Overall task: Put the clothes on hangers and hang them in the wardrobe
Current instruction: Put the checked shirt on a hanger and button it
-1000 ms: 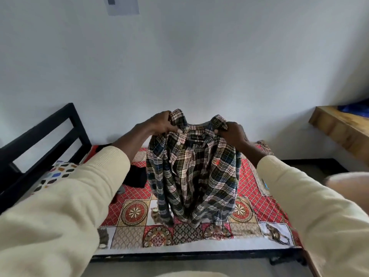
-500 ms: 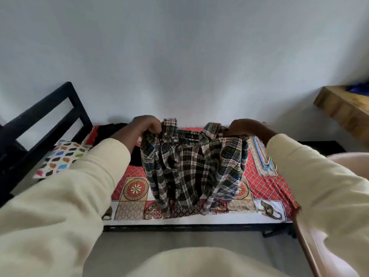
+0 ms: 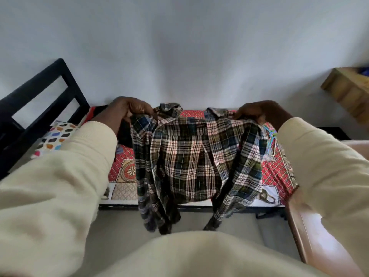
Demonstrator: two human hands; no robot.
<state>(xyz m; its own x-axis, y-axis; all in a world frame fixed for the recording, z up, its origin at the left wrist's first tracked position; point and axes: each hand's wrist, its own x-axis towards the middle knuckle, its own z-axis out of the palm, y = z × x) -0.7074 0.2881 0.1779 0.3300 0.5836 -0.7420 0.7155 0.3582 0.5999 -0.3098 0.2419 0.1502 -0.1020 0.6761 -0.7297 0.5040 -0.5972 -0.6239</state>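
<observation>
The shirt (image 3: 191,160) hangs before the bed (image 3: 277,172), pillow (image 3: 56,136) left, hangers (image 3: 270,134) right.

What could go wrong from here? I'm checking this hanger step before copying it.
Both hands, left hand and right hand, grip the plaid shirt at its shoulders, leaving neither free for the hangers on the bed. The dangling sleeves may drag on the floor or bunch when the shirt is laid down.

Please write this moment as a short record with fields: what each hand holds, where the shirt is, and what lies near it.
left hand: grips one shoulder of the plaid shirt
right hand: grips the other shoulder
shirt: spread wide, hanging over the bed edge
hangers: on the bed, behind the right sleeve
hanger in shirt: none visible
pillow: left, by the black bed frame
</observation>
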